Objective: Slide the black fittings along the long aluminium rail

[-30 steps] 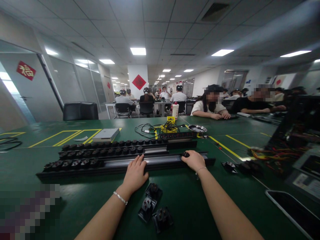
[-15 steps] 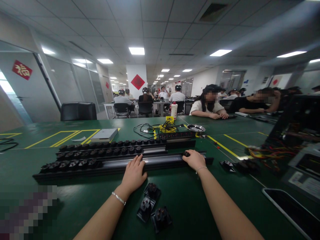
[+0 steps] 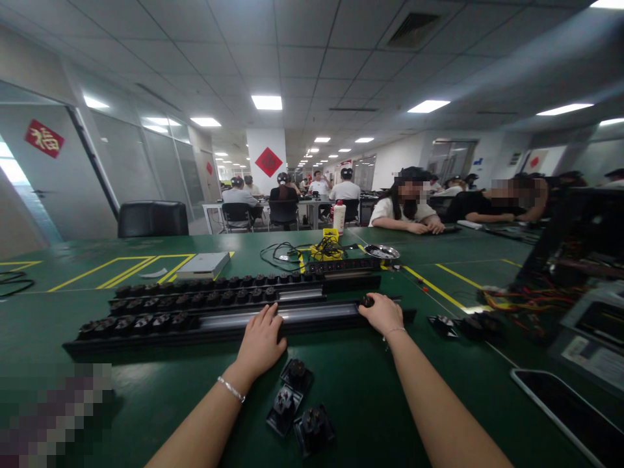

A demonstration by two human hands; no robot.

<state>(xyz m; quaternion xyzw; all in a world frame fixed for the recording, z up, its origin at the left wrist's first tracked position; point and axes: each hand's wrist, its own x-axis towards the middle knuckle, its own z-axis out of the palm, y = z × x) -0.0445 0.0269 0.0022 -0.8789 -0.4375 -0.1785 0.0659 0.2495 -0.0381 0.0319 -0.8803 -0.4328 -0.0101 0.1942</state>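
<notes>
My left hand (image 3: 262, 335) rests with its fingers spread on the near edge of the closest long black rail (image 3: 312, 318). Near that rail's right end, the fingers of my right hand (image 3: 383, 314) pinch a small black socket module (image 3: 366, 301). Several black modules (image 3: 143, 322) sit in a row in the rail's left part, while a bare metallic channel shows between them and my right hand. Behind it lie more black rails (image 3: 351, 282) fitted with modules. Three loose modules (image 3: 283, 402) lie on the green table just below my left hand.
Farther back are a grey box (image 3: 203, 265), tangled black cables (image 3: 327, 247), a metal dish (image 3: 382, 252) and a bottle (image 3: 338, 216). On the right lie loose modules (image 3: 480, 325), a phone (image 3: 570, 409) and a computer case with wires. People sit at tables beyond.
My right hand has shifted very slightly to the right with the small black module. My left hand stays in place on the rail.
</notes>
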